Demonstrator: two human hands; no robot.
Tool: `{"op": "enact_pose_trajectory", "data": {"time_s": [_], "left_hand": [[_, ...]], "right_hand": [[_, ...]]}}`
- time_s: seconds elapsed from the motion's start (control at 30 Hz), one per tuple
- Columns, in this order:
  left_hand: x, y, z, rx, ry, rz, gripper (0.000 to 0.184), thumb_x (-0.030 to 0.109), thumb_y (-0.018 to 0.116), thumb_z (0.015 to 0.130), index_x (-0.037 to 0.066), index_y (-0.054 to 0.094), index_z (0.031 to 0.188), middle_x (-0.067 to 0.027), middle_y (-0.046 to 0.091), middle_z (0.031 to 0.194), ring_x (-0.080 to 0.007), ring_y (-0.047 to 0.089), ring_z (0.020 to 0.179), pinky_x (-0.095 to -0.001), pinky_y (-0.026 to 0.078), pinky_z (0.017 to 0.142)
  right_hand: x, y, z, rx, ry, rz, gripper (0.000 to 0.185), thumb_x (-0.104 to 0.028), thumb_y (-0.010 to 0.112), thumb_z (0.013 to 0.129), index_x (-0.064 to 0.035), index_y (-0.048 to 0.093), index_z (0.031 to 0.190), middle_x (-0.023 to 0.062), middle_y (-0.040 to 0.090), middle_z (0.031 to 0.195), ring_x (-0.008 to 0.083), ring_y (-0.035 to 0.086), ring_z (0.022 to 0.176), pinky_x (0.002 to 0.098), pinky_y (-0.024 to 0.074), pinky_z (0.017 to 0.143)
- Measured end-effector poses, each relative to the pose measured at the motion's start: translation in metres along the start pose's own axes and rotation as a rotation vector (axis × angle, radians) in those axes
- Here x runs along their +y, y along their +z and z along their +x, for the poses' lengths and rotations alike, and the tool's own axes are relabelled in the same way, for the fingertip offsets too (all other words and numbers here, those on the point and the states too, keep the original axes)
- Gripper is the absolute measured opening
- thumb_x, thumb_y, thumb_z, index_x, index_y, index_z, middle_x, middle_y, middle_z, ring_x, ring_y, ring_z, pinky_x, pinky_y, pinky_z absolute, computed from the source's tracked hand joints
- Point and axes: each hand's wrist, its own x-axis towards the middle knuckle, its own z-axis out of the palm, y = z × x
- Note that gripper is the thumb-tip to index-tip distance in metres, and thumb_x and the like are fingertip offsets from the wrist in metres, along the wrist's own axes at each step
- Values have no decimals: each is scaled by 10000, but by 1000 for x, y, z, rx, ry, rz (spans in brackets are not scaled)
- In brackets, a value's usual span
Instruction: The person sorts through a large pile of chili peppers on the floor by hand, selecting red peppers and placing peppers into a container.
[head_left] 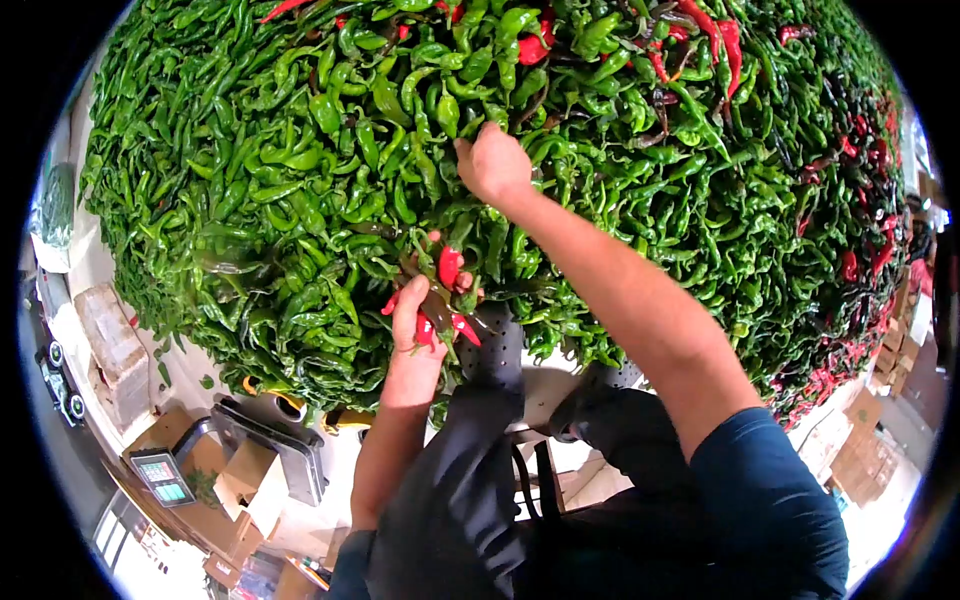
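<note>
A large heap of green chili peppers (290, 190) spreads in front of me, with some red and dark ones mixed in. My left hand (408, 322) is closed around a small bunch of red and dark chili peppers (449, 268), just above the near side of the heap. Farther out, my right hand (496, 165) is at the heap's surface with its fingers curled in. Its fingertips are mostly hidden, so what they hold, if anything, does not show.
Red peppers (735, 58) lie at the far side, and darker and red ones (880, 240) along the right. At lower left are a scale with a display (163, 478), an open cardboard box (248, 478) and a pale block-like box (112, 335). My shoe (492, 355) touches the heap's near edge.
</note>
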Motion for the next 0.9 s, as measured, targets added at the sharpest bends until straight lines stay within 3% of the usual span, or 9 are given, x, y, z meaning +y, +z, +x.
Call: {"op": "enact_pose_trajectory", "data": {"time_s": [0.07, 0.13, 0.23, 0.4, 0.43, 0.53, 0.7, 0.8, 0.9], "left_hand": [[9, -5, -1, 19, 6, 9, 681, 363, 667, 856, 109, 390, 1424, -118, 644, 1143, -232, 652, 902, -467, 556, 801], [18, -9, -2, -35, 24, -118, 617, 283, 639, 885, 111, 401, 1427, -133, 636, 1156, -274, 629, 945, -493, 553, 819], [34, -7, -8, -61, 76, -69, 695, 331, 675, 854, 121, 363, 1439, -132, 632, 1143, -247, 613, 912, -465, 550, 807], [64, -5, -15, -97, 145, -21, 808, 379, 749, 793, 121, 336, 1438, -113, 536, 1129, -207, 532, 869, -394, 498, 779], [69, -3, -20, -96, 164, -1, 835, 387, 754, 793, 117, 317, 1451, -116, 513, 1140, -204, 520, 891, -396, 499, 791], [75, -10, -27, -141, 185, -14, 833, 385, 746, 807, 100, 317, 1461, -118, 497, 1161, -201, 512, 881, -396, 499, 806], [55, -13, -34, -89, 110, -13, 849, 402, 742, 807, 95, 311, 1471, -132, 532, 1143, -209, 540, 879, -398, 522, 765], [45, -4, -29, -24, 32, 44, 866, 424, 747, 783, 110, 319, 1467, -113, 542, 1150, -192, 541, 841, -395, 522, 763], [37, -2, -20, -42, -4, 35, 837, 390, 736, 781, 117, 331, 1460, -112, 571, 1122, -221, 574, 856, -442, 537, 768]], "right_hand": [[9, 28, -1, 82, 0, 96, 457, -357, 606, 891, 63, 547, 1060, 286, 664, 927, 447, 640, 907, 505, 509, 810], [18, 24, -9, 42, -218, 57, 414, -310, 623, 860, 46, 546, 1055, 299, 650, 865, 464, 632, 854, 516, 509, 770], [37, 14, -26, -189, -516, -208, 376, -259, 620, 825, 25, 540, 1057, 279, 639, 794, 457, 632, 784, 516, 515, 705], [22, -22, -84, -658, -700, -550, 284, -129, 549, 790, 24, 531, 1028, 219, 677, 806, 371, 680, 773, 471, 542, 655], [30, -23, -97, -637, -788, -541, 291, -116, 548, 775, 39, 525, 1020, 210, 677, 790, 371, 680, 757, 480, 539, 644], [45, -46, -102, -631, -544, -569, 333, -114, 534, 794, 31, 473, 1087, 216, 629, 679, 404, 652, 680, 503, 517, 630], [88, -86, -50, -58, -497, -214, 318, -191, 631, 765, -33, 537, 1025, 180, 647, 729, 372, 654, 661, 466, 535, 620], [87, -95, -11, 89, -627, -516, 401, -180, 629, 748, -95, 559, 1133, 137, 646, 722, 335, 650, 654, 463, 523, 586], [81, -85, 31, 185, -718, -737, 421, -90, 572, 801, -109, 548, 1221, 128, 642, 828, 322, 670, 772, 439, 527, 597]]}}
